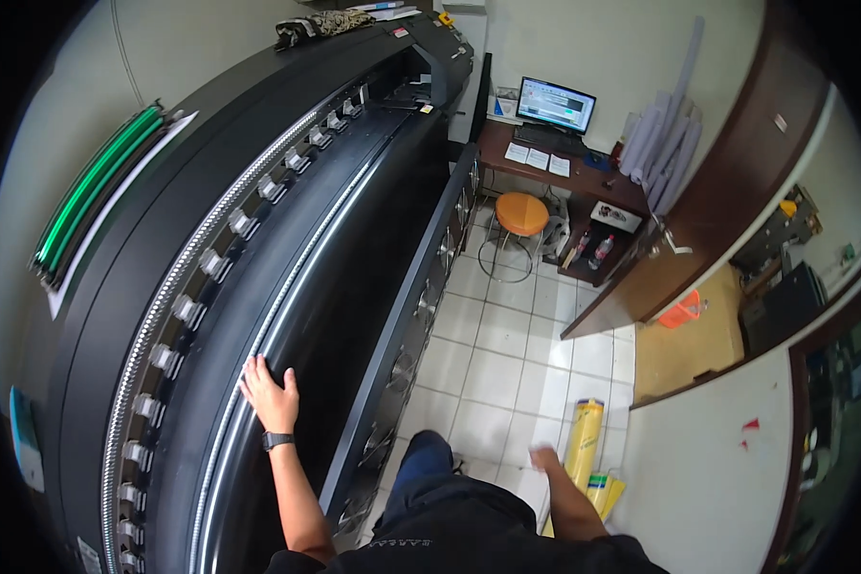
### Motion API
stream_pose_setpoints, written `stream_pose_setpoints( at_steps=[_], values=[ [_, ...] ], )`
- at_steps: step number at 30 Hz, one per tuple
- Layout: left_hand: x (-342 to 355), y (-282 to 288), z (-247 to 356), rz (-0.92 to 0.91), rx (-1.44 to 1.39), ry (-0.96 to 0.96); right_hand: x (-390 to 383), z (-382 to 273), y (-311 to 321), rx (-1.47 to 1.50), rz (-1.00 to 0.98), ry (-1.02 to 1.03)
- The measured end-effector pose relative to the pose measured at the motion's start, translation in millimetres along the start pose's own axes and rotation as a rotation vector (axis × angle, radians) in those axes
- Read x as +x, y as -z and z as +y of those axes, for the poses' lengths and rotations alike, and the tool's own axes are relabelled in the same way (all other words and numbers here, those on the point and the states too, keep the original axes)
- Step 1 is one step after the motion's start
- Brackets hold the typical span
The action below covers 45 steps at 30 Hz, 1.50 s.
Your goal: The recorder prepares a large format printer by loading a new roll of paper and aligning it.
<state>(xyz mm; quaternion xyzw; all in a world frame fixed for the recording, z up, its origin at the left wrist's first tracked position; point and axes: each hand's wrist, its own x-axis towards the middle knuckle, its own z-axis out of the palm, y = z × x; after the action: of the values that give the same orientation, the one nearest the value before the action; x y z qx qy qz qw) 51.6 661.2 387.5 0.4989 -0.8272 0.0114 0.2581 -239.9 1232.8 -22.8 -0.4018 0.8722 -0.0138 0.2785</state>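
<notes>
Head view: the left hand (272, 397) lies palm-down on the shiny black curved front of a huge, long dark-grey printer (115, 277), fingers a bit spread, not gripping anything. That printer runs from right beside the person toward the back of the room, filling most of the left side. The right hand (543, 457) is a blur above the white tiled floor (483, 371), so can't tell if it's clenched or loose; some yellow wrapped rolls (585, 442) are just beside it. Further back, a round orange-topped stool (521, 214), then a dark-brown wooden surface (496, 145) with a black flat monitor (557, 104).
</notes>
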Motion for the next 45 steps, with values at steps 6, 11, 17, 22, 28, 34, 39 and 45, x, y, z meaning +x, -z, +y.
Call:
stream_pose_setpoints(
  at_steps=[6,11,17,22,28,34,39,45],
  values=[
    [77,-66,90,0.206,0.004,0.032,282,-70,415,0.411,0.612,0.023],
    [207,-151,200,0.247,-0.048,0.107,425,-144,633,0.284,0.777,0.285],
    [382,-270,347,0.071,-0.252,-0.047,597,-178,813,0.096,0.649,0.234],
    [480,-353,444,0.108,-0.309,-0.07,763,-171,903,-0.139,0.552,0.216],
    [604,-417,527,0.149,-0.318,-0.075,865,-185,936,0.165,0.138,0.36],
    [677,-447,560,0.046,-0.059,-0.083,932,-156,869,0.154,0.298,0.642],
    [693,-508,579,0.228,-0.182,-0.148,977,-122,858,0.424,0.414,0.566],
    [678,-520,551,0.018,-0.248,0.013,973,-142,852,0.443,0.279,0.554]
  ],
)
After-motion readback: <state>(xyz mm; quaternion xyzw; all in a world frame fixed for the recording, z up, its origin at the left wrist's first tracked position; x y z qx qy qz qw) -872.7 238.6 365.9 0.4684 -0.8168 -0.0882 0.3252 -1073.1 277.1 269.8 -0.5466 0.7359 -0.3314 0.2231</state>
